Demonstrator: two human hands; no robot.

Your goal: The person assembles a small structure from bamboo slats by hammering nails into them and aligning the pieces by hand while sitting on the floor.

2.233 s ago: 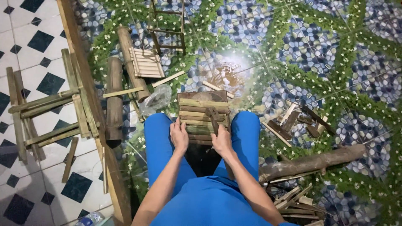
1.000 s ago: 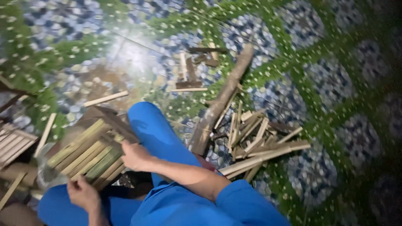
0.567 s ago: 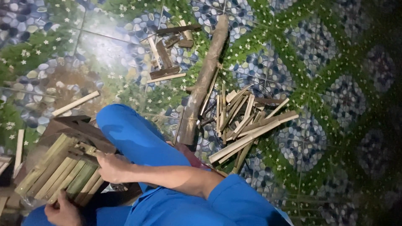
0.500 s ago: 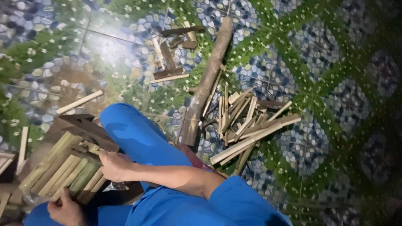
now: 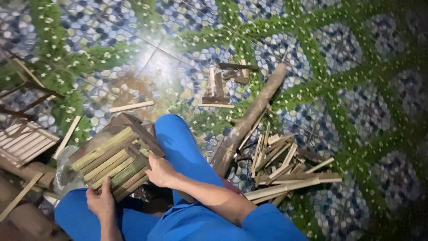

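A small slatted panel of bamboo strips [image 5: 111, 160] rests between my blue-clad knees, tilted to the left. My left hand [image 5: 100, 201] grips its near lower edge. My right hand [image 5: 161, 171] presses on its right side next to a dark cross piece. Both hands are on the panel. A pile of split bamboo sticks [image 5: 285, 165] lies on the floor to the right of my right leg, beside a thick round log [image 5: 249, 120].
The floor is a patterned sheet with blue pebbles and green vines. A few short wood offcuts [image 5: 223, 85] lie ahead. Loose sticks [image 5: 131, 106] lie left of centre. Another slatted piece [image 5: 24, 142] and thick poles [image 5: 18, 209] sit at the far left.
The view has swung from straight ahead to the right, bringing the stick pile and log into sight. My hands stay on the bamboo panel, which now sits further left in view.
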